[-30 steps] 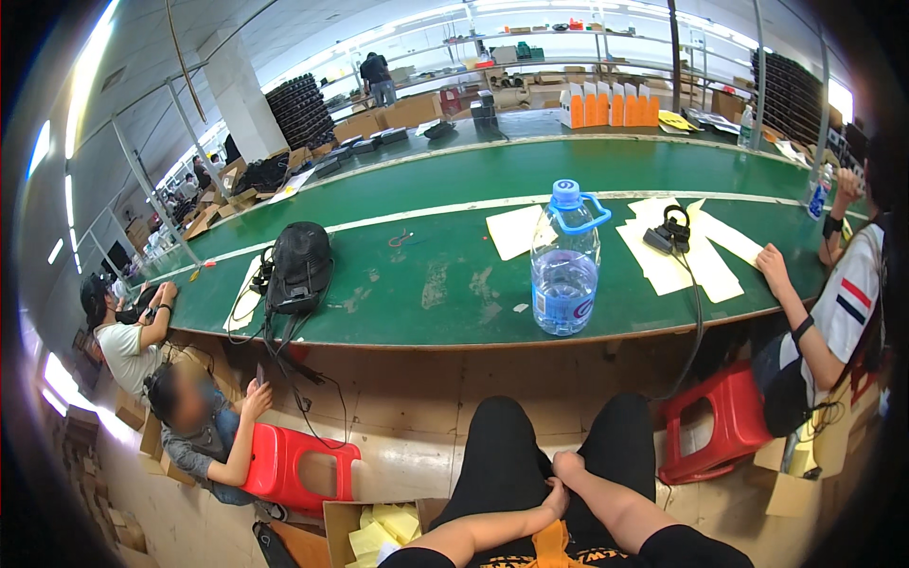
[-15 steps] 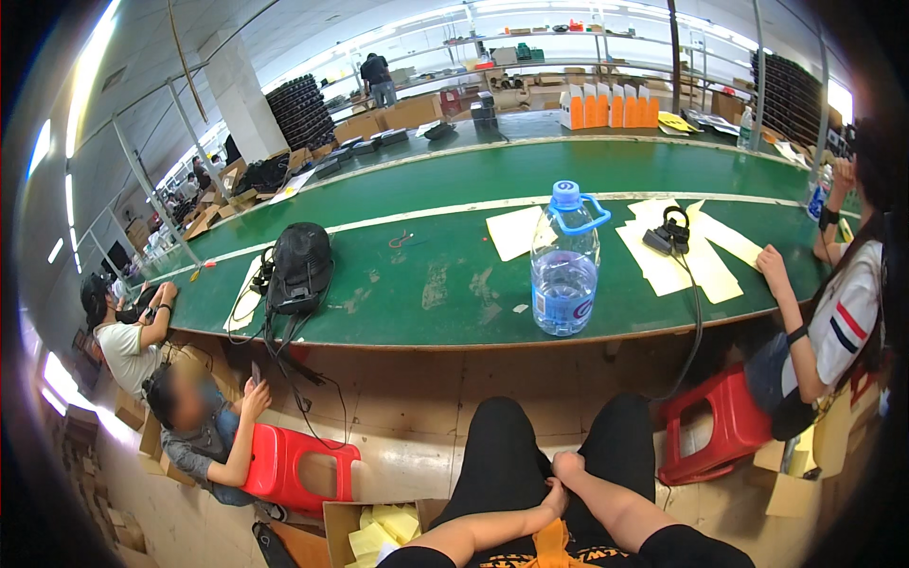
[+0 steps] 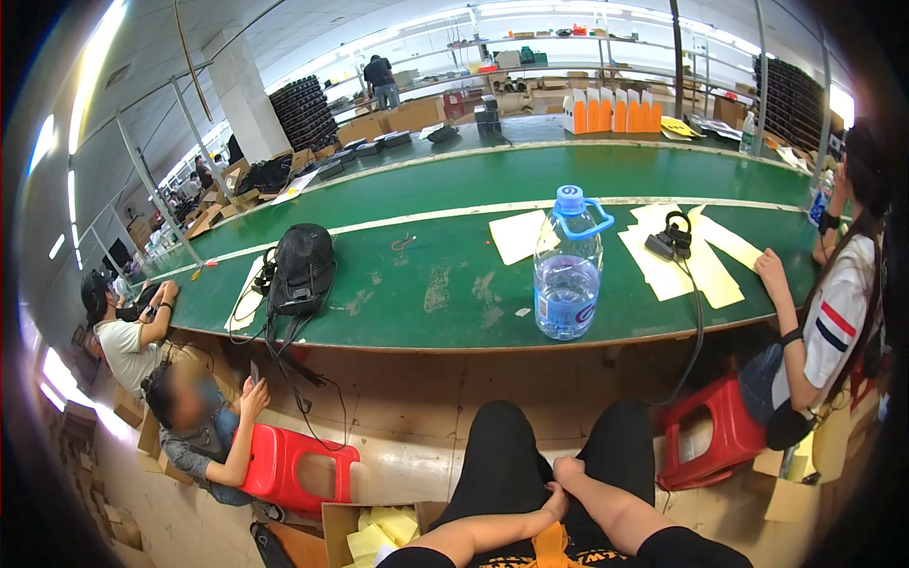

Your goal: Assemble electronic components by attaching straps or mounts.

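Observation:
My left hand (image 3: pixel 556 500) and my right hand (image 3: pixel 568 470) rest together in my lap, between the thighs of my black trousers. Both have loosely curled fingers, partly hidden, and nothing shows in either. Ahead of them, near the front edge of the green table (image 3: pixel 398 325), stands a large clear plastic bottle (image 3: pixel 567 289) with a blue cap and carrying loop. It is part full of clear liquid, and neither hand touches it. Right of the bottle, a black strapped device (image 3: pixel 669 241) with a cable lies on yellow paper sheets (image 3: pixel 717 280).
A black cap (image 3: pixel 302 270) with cables hanging off the edge sits on the table's left. Red stools (image 3: pixel 284 464) flank me, and a carton of yellow paper (image 3: pixel 338 530) stands by my left leg. One person (image 3: pixel 826 322) sits at right; others are at left.
The whole view has shifted slightly, so the table and bottle appear a little lower. The person at right has moved a little. My hands stay where they were in my lap.

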`<state>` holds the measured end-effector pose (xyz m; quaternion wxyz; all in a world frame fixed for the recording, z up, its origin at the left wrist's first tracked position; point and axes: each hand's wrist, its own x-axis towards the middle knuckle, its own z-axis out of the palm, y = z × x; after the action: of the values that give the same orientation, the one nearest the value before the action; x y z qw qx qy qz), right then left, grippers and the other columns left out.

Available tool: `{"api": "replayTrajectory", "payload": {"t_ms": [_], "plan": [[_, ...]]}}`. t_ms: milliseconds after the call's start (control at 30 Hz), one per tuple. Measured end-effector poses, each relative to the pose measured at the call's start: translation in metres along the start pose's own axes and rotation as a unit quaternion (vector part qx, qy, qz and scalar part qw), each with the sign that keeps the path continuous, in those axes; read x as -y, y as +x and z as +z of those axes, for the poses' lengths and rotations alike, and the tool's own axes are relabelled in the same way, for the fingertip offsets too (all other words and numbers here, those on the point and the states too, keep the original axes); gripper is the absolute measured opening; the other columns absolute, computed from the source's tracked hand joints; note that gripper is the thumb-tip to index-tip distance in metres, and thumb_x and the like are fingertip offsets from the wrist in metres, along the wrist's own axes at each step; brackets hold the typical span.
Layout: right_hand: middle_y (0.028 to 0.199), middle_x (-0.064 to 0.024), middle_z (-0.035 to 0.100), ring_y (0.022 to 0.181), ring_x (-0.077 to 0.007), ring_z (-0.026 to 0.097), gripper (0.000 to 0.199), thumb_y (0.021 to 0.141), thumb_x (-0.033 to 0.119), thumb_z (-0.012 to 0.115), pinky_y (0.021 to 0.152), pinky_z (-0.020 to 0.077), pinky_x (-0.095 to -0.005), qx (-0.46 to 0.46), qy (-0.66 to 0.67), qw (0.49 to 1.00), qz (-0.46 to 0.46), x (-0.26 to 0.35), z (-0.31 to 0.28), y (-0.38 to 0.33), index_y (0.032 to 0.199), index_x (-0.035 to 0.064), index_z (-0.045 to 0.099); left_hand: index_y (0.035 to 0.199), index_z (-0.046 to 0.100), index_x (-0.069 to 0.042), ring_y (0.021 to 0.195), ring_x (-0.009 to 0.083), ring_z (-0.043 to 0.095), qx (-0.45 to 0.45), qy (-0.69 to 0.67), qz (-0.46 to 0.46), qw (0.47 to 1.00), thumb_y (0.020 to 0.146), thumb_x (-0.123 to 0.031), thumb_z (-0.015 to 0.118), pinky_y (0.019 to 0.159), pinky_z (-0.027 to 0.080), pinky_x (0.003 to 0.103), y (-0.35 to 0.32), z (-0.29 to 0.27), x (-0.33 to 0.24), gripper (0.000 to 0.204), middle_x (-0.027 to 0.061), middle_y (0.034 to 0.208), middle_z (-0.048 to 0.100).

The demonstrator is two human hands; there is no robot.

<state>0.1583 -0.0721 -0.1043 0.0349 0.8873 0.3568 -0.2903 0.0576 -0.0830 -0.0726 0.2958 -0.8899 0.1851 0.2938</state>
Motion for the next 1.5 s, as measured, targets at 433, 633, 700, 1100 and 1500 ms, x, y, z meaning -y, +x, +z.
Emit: {"api": "replayTrajectory", "payload": {"t_ms": [433,633,700,1100,1500], "plan": [[0.081,-0.0163,0.059,0.077,-0.0284,0.057,0.022,0.069,0.021,0.05,0.069,0.0456,-0.0353,-0.053,0.111,0.991,0.055,-0.002,0.005,0.002,0.077,0.004,0.061,0.103,0.053,-0.007,0.094,0.0289,0.044,-0.009,-0.026,-0.012,1.0,0.081,-0.023,0.033,0.068,0.035,0.047,-0.012,-0.01,0.012,0.033,0.0115,0.105,0.049],[0.078,-0.0181,0.058,0.075,-0.0301,0.057,0.022,0.068,0.021,0.05,0.068,0.0455,-0.0365,-0.082,0.143,0.985,0.055,-0.004,0.012,0.007,0.074,0.0023,0.061,0.103,0.053,-0.007,0.094,0.0289,0.044,-0.005,-0.034,-0.003,0.999,0.082,-0.027,0.033,0.069,0.034,0.048,-0.014,-0.012,0.014,0.035,0.0119,0.105,0.049],[0.078,-0.0182,0.058,0.075,-0.0302,0.057,0.022,0.068,0.02,0.05,0.068,0.0455,-0.0365,-0.089,0.145,0.984,0.052,-0.004,0.012,0.007,0.073,0.0024,0.061,0.102,0.053,-0.007,0.093,0.0289,0.044,-0.007,-0.03,-0.003,1.0,0.082,-0.028,0.033,0.069,0.034,0.048,-0.014,-0.012,0.014,0.036,0.0121,0.104,0.049],[0.084,-0.018,0.058,0.081,-0.0288,0.057,0.021,0.072,0.018,0.048,0.071,0.045,-0.0359,-0.029,0.116,0.991,0.056,0.002,-0.002,0.0,0.08,0.0026,0.061,0.103,0.052,-0.006,0.09,0.0284,0.045,0.023,-0.007,-0.028,0.999,0.082,-0.027,0.032,0.069,0.034,0.045,-0.006,-0.008,0.007,0.036,0.0126,0.102,0.049],[0.077,-0.0181,0.058,0.075,-0.0294,0.057,0.025,0.069,0.024,0.05,0.068,0.0456,-0.0365,-0.099,0.144,0.984,0.04,0.003,-0.011,-0.006,0.073,0.0022,0.061,0.104,0.052,-0.007,0.095,0.0273,0.043,-0.005,-0.044,-0.014,0.999,0.081,-0.027,0.035,0.069,0.034,0.045,-0.015,-0.012,0.017,0.035,0.0109,0.105,0.049]]}}
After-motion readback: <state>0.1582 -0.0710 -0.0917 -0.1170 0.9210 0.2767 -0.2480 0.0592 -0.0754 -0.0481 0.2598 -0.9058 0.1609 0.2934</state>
